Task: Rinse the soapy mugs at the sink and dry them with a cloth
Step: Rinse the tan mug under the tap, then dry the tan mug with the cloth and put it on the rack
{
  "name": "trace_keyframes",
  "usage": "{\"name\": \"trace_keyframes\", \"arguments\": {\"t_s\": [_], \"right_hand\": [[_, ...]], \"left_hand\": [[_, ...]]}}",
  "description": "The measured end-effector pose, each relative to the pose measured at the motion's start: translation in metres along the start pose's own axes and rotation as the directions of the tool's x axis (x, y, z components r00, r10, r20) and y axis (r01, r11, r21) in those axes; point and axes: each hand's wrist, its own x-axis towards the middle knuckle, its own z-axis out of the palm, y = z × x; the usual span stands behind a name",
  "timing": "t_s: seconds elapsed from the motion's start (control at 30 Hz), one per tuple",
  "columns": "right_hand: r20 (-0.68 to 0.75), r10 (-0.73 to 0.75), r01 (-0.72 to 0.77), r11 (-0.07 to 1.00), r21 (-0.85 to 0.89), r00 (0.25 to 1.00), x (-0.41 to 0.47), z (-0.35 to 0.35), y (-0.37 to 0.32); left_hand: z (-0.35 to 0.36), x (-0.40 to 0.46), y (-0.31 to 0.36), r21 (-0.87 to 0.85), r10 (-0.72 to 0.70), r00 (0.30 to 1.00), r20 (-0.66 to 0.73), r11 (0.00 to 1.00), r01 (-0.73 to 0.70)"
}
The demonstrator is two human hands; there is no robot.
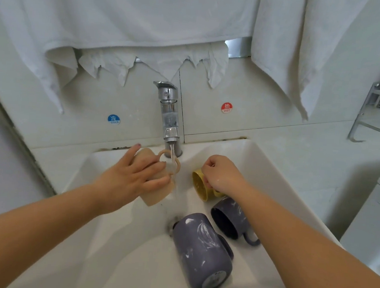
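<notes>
Left hand (134, 178) grips the beige mug (156, 186), tilted under the running chrome tap (169, 117), at 11 o'clock in the white sink (261, 172). Right hand (222, 174) holds the yellow mug (200, 186) at 1 o'clock. Two soapy purple mugs lie on their sides: one (203, 251) at 5 o'clock, one (231, 217) at 3 o'clock. White towels (149, 15) hang above.

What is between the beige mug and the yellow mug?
In the head view, the running water stream falls between the beige mug and the yellow mug, onto bare sink.
</notes>
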Motion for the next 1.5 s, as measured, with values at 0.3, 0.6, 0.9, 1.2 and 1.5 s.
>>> {"name": "trace_keyframes", "arguments": {"t_s": [0.3,0.6,0.9,1.2,1.5], "right_hand": [[-0.025,-0.038,0.038,0.999,-0.030,0.999,-0.002,0.001,-0.001],[-0.181,-0.453,0.439,0.892,-0.111,0.873,-0.014,-0.020,-0.094],[-0.217,-0.565,0.485,0.810,-0.329,0.796,-0.004,-0.024,-0.128],[-0.161,-0.445,0.389,0.874,-0.291,0.881,-0.037,-0.033,-0.091],[-0.163,-0.149,0.156,0.987,0.031,0.975,-0.076,-0.064,-0.045]], "left_hand": [[-0.015,-0.011,-0.024,0.125,0.145,0.984,-0.105,0.983,-0.132],[-0.040,-0.023,-0.030,0.084,0.162,0.986,-0.031,0.984,-0.159],[-0.067,-0.019,-0.045,0.068,0.130,0.991,-0.022,0.989,-0.128],[-0.090,-0.021,-0.039,0.116,0.160,0.986,-0.046,0.981,-0.154],[-0.155,0.029,0.009,-0.582,-0.521,0.849,0.093,0.663,0.471]]}}
